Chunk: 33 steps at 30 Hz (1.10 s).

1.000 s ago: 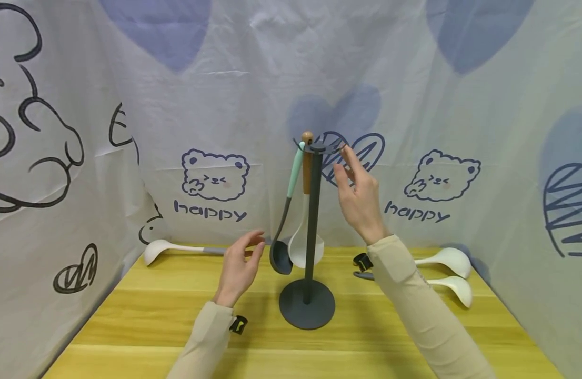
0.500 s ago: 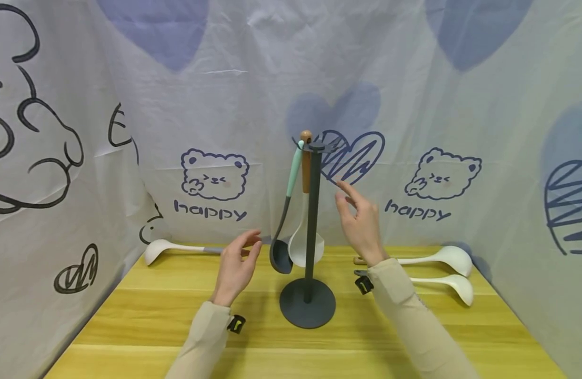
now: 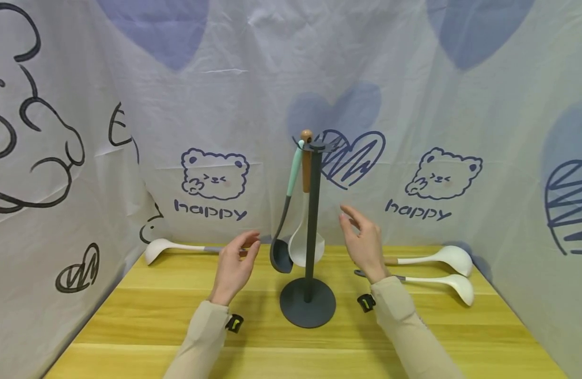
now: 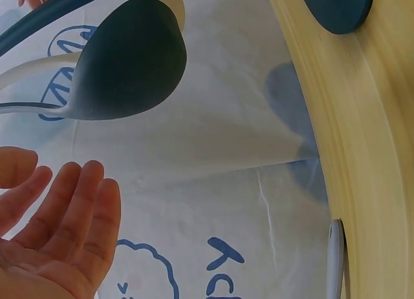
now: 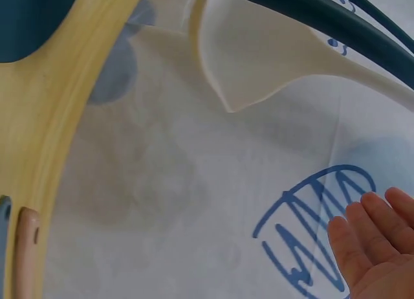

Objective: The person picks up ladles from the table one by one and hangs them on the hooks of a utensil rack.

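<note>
A dark utensil stand (image 3: 313, 226) with a round base rises in the middle of the table. From its top hang a ladle with a mint-green handle and dark bowl (image 3: 281, 256) and a white ladle with a wooden handle (image 3: 306, 179). My left hand (image 3: 235, 267) is in the air left of the dark ladle, fingers relaxed and holding nothing. In the left wrist view its fingers (image 4: 84, 215) lie below the ladle's bowl. On the stand's other side my right hand (image 3: 364, 242) hovers with loose, bare fingers; the right wrist view shows them (image 5: 372, 231) apart from the white ladle.
At the back left of the wooden table (image 3: 177, 316) lies a white ladle with a grey handle (image 3: 177, 247). Two more white ladles lie at the right, one with a wooden handle (image 3: 442, 258), the other with a grey handle (image 3: 454, 284). Printed cloth (image 3: 272, 105) hangs around the table.
My right hand has come down from the stand's top hooks to about halfway along the pole. My left hand has barely shifted. Both hanging ladles stay in place.
</note>
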Tool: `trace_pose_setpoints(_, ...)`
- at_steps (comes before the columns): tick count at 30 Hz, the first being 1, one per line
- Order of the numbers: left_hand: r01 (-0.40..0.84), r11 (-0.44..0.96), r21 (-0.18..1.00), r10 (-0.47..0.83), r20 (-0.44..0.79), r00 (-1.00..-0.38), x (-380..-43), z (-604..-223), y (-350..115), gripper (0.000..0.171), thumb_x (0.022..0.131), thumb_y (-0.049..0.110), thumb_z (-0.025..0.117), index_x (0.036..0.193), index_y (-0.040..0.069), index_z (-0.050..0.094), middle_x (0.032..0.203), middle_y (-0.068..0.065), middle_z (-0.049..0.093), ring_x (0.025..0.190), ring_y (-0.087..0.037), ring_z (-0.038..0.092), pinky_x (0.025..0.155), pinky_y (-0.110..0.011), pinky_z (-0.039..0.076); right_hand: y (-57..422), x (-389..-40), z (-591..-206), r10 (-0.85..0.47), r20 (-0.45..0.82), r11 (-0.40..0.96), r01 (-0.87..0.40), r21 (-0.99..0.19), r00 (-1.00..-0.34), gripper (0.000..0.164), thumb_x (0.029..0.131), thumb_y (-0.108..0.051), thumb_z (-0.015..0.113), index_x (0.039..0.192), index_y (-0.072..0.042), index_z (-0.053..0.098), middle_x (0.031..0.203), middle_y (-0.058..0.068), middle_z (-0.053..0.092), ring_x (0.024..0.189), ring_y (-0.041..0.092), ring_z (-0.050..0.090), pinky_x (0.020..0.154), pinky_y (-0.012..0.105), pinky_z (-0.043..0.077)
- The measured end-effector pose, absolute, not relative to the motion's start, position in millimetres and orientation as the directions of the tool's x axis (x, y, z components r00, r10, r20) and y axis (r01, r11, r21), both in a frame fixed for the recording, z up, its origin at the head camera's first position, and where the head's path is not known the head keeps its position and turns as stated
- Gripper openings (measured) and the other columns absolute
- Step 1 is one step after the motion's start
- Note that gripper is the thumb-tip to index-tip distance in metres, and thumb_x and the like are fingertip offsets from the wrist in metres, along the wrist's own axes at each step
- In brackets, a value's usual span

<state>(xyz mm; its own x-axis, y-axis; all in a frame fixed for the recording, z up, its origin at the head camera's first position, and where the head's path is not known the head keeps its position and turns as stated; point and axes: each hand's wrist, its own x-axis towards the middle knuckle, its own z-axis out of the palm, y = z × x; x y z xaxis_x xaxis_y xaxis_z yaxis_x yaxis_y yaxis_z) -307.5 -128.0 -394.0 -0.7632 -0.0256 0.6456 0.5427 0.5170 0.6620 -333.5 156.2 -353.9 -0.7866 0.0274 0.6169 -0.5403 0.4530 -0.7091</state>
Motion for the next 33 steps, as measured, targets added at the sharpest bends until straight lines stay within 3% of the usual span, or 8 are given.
trace_pose_setpoints(8, 0.532, 0.532, 0.659, -0.015, 0.635, -0.772, -310.6, -398.2, -131.3, 0.023, 0.097, 0.012, 0.062, 0.118, 0.007, 0.068, 0.112, -0.016, 0.071, 0.094, -0.024, 0.07, 0.081, -0.042, 0.059, 164.4, -333.4, -374.3, 0.023, 0.569, 0.475, -0.492, -0.73, -0.822, 0.041, 0.102, -0.036, 0.051, 0.134, -0.013, 0.06, 0.14, 0.012, 0.057, 0.122, 0.039, 0.058, 0.1, 0.056, 0.048)
trace_pose_setpoints(19, 0.49, 0.532, 0.69, -0.009, 0.583, -0.812, -313.9, -401.7, -135.1, 0.023, 0.098, 0.013, 0.061, 0.118, 0.006, 0.068, 0.111, -0.012, 0.072, 0.095, -0.026, 0.071, 0.083, -0.043, 0.059, 180.3, -335.5, -398.4, 0.0, 0.498, 0.522, -0.424, -0.74, -0.867, 0.043, 0.102, -0.035, 0.051, 0.138, -0.011, 0.056, 0.144, 0.015, 0.053, 0.126, 0.044, 0.053, 0.104, 0.055, 0.046)
trace_pose_setpoints(26, 0.393, 0.586, 0.709, -0.048, 0.514, -0.856, -320.9, -411.1, -144.2, 0.023, 0.098, 0.015, 0.06, 0.118, 0.007, 0.068, 0.106, -0.012, 0.072, 0.096, -0.025, 0.069, 0.079, -0.041, 0.059, 189.5, -337.8, -413.8, 0.015, 0.434, 0.529, -0.361, -0.768, -0.901, 0.047, 0.102, -0.039, 0.05, 0.141, -0.012, 0.053, 0.146, 0.013, 0.051, 0.129, 0.045, 0.05, 0.103, 0.053, 0.048)
trace_pose_setpoints(33, 0.354, 0.622, 0.699, -0.088, 0.512, -0.855, -326.0, -417.1, -152.5, 0.02, 0.098, 0.016, 0.061, 0.113, 0.008, 0.071, 0.103, -0.01, 0.073, 0.092, -0.023, 0.068, 0.077, -0.04, 0.058, 195.9, -337.7, -424.3, 0.04, 0.39, 0.534, -0.31, -0.786, -0.92, 0.049, 0.102, -0.043, 0.048, 0.141, -0.014, 0.053, 0.147, 0.013, 0.05, 0.129, 0.044, 0.049, 0.101, 0.052, 0.049)
